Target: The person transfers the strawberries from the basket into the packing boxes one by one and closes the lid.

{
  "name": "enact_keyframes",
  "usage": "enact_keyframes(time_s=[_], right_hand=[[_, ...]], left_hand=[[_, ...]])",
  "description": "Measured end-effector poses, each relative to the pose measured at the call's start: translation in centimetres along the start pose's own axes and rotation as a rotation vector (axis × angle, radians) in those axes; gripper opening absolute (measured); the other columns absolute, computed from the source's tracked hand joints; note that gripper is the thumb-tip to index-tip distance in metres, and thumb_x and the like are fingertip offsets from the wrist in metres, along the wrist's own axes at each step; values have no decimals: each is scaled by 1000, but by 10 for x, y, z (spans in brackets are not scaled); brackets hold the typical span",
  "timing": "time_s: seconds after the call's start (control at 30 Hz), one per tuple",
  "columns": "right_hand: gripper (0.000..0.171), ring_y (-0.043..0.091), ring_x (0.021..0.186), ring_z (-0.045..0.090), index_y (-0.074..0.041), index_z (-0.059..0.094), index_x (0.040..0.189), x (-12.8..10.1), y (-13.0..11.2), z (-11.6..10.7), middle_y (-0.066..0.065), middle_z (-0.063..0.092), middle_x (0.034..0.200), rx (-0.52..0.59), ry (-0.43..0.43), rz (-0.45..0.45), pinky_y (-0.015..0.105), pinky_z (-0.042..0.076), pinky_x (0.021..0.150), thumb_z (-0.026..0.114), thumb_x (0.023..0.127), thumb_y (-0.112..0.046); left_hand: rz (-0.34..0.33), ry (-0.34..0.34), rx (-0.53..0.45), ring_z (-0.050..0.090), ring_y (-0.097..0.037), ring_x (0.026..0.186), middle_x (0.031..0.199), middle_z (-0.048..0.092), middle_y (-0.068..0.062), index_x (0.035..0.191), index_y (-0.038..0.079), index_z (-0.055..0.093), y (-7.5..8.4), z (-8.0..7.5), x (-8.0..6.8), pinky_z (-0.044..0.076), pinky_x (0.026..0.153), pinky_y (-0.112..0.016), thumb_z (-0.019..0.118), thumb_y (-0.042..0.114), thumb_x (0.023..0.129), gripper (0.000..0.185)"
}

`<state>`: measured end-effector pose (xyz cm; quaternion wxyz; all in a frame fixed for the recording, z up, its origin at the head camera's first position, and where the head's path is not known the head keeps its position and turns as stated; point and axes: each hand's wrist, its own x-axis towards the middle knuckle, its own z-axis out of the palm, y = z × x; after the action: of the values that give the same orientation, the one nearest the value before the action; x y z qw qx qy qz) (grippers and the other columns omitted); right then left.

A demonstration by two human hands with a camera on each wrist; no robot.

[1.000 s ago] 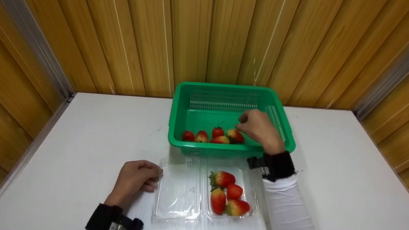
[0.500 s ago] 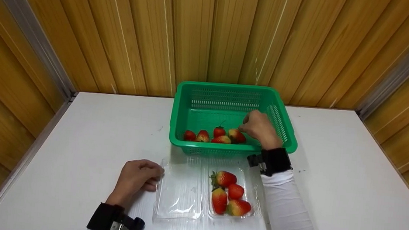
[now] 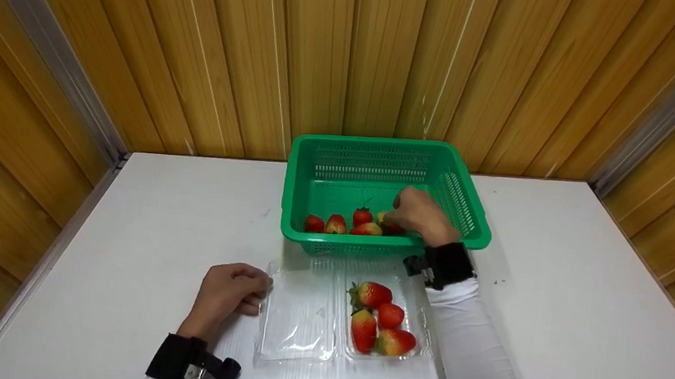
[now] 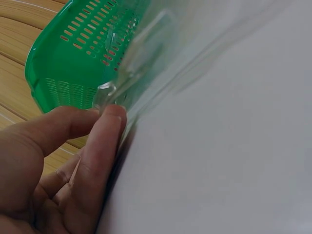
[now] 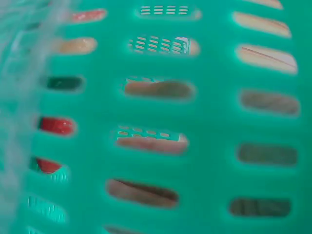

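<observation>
One berry only: pinch strawberry (image 3: 388,222) gently with right hand (image 3: 422,214) in green basket (image 3: 377,150); left hand (image 3: 224,295), fingers pinching, steadies clamshell lid (image 3: 297,314).

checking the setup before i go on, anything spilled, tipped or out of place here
Nothing stands out. The green basket sits upright with its strawberries inside, the clear clamshell lies open and flat with four strawberries in its right half, the left hand holds its edge, and the right hand reaches into the basket.
</observation>
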<state>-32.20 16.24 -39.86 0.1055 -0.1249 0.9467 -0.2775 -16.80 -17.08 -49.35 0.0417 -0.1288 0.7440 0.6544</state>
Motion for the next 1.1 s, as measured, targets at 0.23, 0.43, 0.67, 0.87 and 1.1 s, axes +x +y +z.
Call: enact_keyframes(time_s=[0.23,0.43,0.67,0.87,1.1], right_hand=[[42,11,54,30,-19,40,60,4,3,4,-6,30,61,-24,-46,-10,25,22,48,71,85,-5],[23,16,64,41,-10,54,73,6,5,5,-2,42,71,-51,-69,-4,27,32,54,72,86,-7],[15,22,80,50,2,70,100,5,4,6,6,57,90,-62,-94,-21,31,44,68,73,88,-8],[32,15,61,35,-16,49,70,4,4,5,-3,35,69,-37,-106,33,27,26,52,76,83,-6],[42,12,57,30,-18,44,63,3,4,5,-5,29,64,-42,-126,42,25,21,50,78,86,-5]], left_hand=[[9,-5,16,68,-20,60,80,72,-13,102,-4,78,0,2,0,64,56,-33,78,8,90,17],[8,-15,18,69,-20,57,79,72,-13,103,-4,77,1,3,0,64,55,-34,79,9,91,19],[10,-16,7,69,-20,58,79,72,-14,103,-5,77,1,3,-1,65,55,-34,76,6,91,16],[12,-11,-1,69,-20,60,79,71,-14,101,-5,77,1,4,-2,64,55,-33,76,5,91,15],[5,-7,-1,69,-20,59,78,71,-14,101,-5,77,2,5,-2,64,54,-32,78,7,90,16]])
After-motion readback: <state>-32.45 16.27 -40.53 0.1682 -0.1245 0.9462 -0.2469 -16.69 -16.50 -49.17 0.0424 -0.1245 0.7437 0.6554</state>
